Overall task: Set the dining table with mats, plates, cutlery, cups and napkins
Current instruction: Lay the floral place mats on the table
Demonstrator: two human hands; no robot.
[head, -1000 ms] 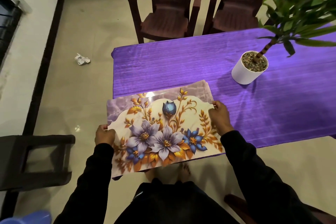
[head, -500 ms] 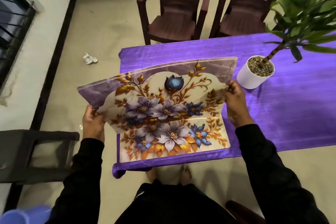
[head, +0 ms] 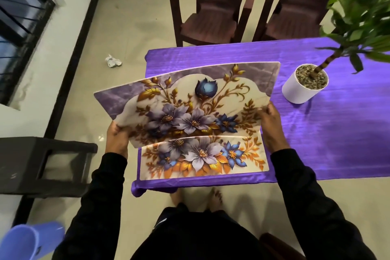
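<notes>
- Head view: my left hand (head: 116, 139) and right hand (head: 272, 126) pinch the side edges of a raised floral purple-and-cream plastic mat (head: 190, 101).
- A second matching mat (head: 202, 158) lies flat on the purple-clothed table (head: 337, 133), at its near corner.
- White potted plant (head: 304, 85) stands just right of the raised mat.

Both hands, left (head: 117, 138) and right (head: 272, 126), now hold a top mat (head: 185, 104) lifted and tilted above the frame's centre, uncovering a second mat (head: 203, 159) flat on the table's near corner.
</notes>
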